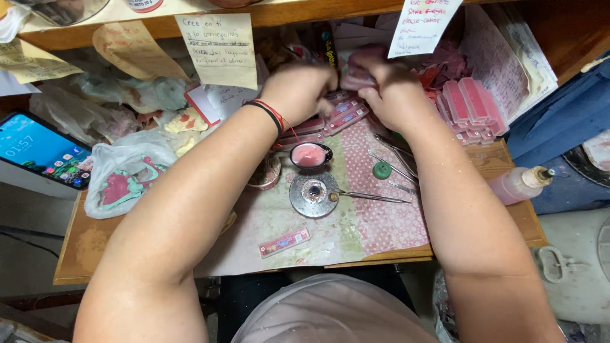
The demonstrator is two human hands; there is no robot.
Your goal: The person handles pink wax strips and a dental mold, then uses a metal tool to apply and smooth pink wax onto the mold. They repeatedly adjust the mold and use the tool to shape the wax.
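1. Both forearms are bare from elbow to wrist; no sleeves reach them.
2. The left wrist carries a thin black band (265, 113) and, just beside it, a narrow red thread bracelet (277, 114) with a loose red end trailing off.
3. The left hand (302, 89) and right hand (387, 89) wear no gloves; no rings can be made out.
4. A light grey, pinkish garment (330, 311) covers the torso at the bottom edge.
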